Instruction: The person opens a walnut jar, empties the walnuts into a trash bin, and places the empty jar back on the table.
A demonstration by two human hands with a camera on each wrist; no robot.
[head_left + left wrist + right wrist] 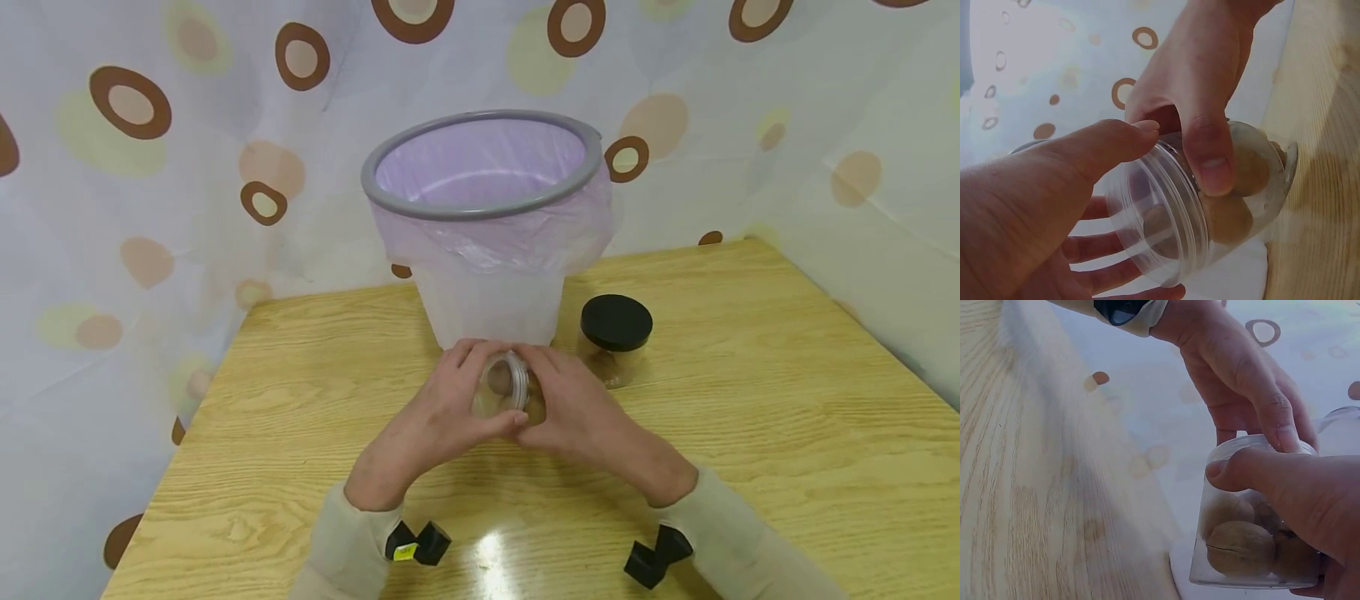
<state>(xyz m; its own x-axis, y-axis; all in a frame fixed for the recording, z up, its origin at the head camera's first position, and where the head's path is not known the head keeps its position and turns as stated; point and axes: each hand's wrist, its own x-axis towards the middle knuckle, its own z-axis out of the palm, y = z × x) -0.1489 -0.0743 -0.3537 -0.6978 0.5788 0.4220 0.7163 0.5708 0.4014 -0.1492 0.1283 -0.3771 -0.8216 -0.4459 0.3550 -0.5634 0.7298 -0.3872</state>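
So both hands are on one clear plastic jar (504, 387), held just above the wooden counter (750, 417), right in front of the bin. Left hand (442, 408) comes in from the left, fingers (1110, 140) curled around the jar's open threaded mouth, thumb across the rim. The jar is lying sideways, mouth toward the left hand, and you can see walnuts (1241, 547) sitting in the bottom end. Right hand (573, 404) has its fingers clamped around the jar's body, thumb (1210, 156) pressed on the wall.

Just behind the hands is a white trash bin (487, 292) with a grey rim ring and a pale purple liner. A bit to the right of it, near the right hand, stands a second clear jar with a black lid (616, 322) on, upright on the counter.
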